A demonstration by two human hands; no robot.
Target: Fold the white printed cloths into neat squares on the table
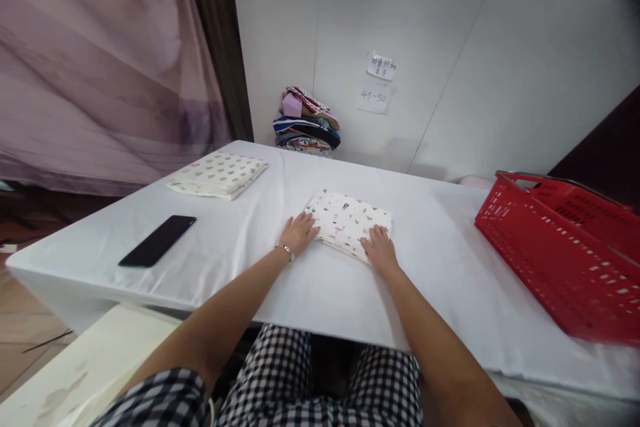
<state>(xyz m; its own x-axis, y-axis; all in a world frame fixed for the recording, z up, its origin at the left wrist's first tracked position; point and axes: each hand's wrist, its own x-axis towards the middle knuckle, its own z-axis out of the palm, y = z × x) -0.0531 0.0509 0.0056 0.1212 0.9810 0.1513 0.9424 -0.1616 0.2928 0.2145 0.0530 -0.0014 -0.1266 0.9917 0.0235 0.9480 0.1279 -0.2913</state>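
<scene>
Hands bracket the folded white patterned cloth (349, 223) mid-desk: left hand (299, 232) flat and open against its left edge, right hand (380, 248) flat and open on its near right corner. Its long axis runs left-right between them, both hands equally near.

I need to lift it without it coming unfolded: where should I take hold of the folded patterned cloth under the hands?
Probably by the two short ends of the folded patterned cloth, where the left hand and right hand already rest flat. It lies flat on the white table, so slide fingers under from each side, thumbs on top, pinching all layers together.
</scene>
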